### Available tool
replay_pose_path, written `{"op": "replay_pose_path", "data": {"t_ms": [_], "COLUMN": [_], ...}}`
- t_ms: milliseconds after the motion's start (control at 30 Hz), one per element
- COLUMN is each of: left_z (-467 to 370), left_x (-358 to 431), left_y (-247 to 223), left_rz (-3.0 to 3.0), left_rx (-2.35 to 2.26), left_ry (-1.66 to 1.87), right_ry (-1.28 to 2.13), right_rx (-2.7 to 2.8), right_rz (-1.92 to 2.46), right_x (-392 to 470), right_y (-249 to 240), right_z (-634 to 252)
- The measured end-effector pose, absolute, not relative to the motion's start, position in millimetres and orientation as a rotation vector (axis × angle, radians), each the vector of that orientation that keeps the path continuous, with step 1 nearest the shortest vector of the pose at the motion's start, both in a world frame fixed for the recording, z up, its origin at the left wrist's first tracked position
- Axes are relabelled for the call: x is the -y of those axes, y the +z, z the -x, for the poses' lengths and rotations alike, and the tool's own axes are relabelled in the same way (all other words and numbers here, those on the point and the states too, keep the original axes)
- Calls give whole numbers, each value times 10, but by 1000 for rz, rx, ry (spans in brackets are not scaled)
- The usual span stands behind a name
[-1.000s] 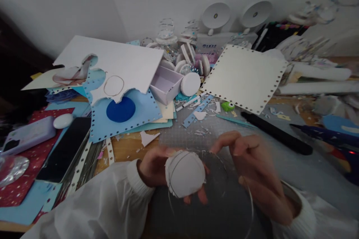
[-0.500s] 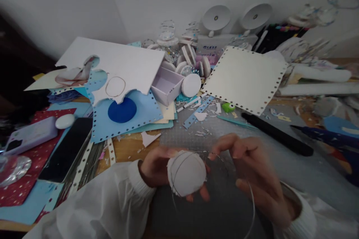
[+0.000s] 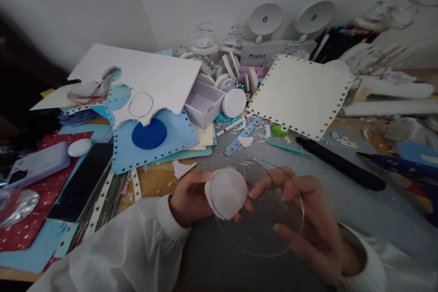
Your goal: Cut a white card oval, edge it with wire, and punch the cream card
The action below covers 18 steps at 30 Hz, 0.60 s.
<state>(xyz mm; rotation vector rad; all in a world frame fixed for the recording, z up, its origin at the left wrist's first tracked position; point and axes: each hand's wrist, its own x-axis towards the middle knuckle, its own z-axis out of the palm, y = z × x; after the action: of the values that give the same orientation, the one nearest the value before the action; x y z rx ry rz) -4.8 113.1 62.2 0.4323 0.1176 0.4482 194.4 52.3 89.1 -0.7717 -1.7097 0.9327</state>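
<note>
My left hand (image 3: 191, 198) grips a thick white disc (image 3: 230, 194) with a padded-looking face and a ragged rim. A thin wire (image 3: 302, 219) crosses the disc's left side and curves in a wide loop to the right, passing over the fingers of my right hand (image 3: 308, 212). My right hand's thumb stands well apart from its forefinger, whose tip is close to the disc's right edge. A darker, twisted-looking stretch of the wire lies across the forefinger. Whether the wire is pinched between any fingers is not plain.
Paper scraps (image 3: 245, 141) litter the grey cutting mat (image 3: 212, 164). A black pen-like tool (image 3: 342, 164) lies at right. Behind are a lilac box (image 3: 205, 105), white discs (image 3: 234, 102) and cream card (image 3: 301, 96). A blue disc (image 3: 149, 134) and a phone (image 3: 82, 182) are at left.
My right thumb and forefinger have moved left, nearer the disc. The wire now spreads in a wide round loop between the hands. My left hand and the disc have shifted slightly up.
</note>
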Motion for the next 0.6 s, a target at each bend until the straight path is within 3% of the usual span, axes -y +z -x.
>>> {"op": "replay_pose_path", "data": {"t_ms": [100, 600], "left_z": [62, 76], "left_x": [-1130, -1108], "left_y": [623, 722], "left_rz": [-448, -499], "left_rx": [-115, -185], "left_ry": [418, 228], "right_ry": [839, 1065], "right_rx": [1663, 1797], "right_rz": [842, 934], "right_x": [-520, -601], "right_y": [831, 899], "right_z": [-1982, -2074]}}
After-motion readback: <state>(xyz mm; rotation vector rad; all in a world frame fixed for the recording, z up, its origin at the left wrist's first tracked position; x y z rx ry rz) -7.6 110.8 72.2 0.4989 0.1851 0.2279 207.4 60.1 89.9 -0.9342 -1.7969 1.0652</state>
